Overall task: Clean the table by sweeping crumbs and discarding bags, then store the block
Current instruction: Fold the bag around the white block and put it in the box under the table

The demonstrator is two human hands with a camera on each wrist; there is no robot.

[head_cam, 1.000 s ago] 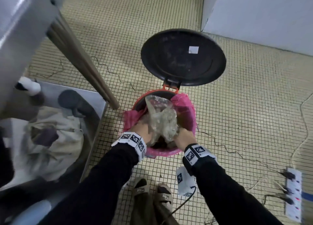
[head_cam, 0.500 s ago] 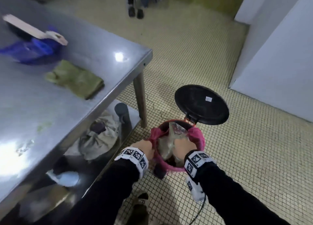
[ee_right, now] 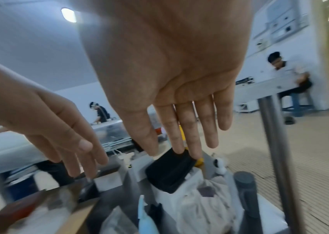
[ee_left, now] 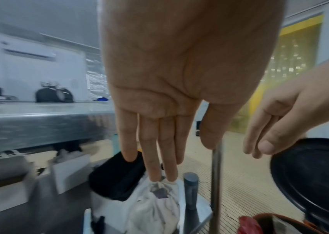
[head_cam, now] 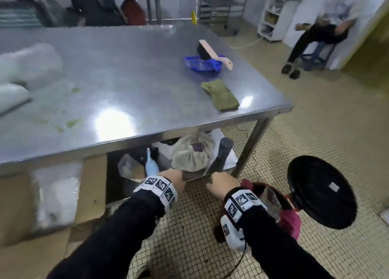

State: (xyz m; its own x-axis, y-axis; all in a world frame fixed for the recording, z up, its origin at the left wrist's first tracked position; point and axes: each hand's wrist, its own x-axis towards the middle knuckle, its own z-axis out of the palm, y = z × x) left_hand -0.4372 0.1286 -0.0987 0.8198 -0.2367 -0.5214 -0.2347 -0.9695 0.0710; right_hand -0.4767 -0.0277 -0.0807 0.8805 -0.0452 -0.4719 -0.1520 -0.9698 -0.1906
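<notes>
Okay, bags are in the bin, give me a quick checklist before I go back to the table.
1. Left hand empty, fingers straight: ok.
2. Right hand empty, fingers straight: ok.
3. Clear bag inside the bin: ok.
4. Bin lid shut: not ok, it stands open.
5. Brush and blue dustpan on the table: ok.
6. Table free of crumbs: not ok, green specks remain.

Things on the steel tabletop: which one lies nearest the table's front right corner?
The folded green cloth. The blue dustpan with the brush sits farther back, and the white bags are far left.
</notes>
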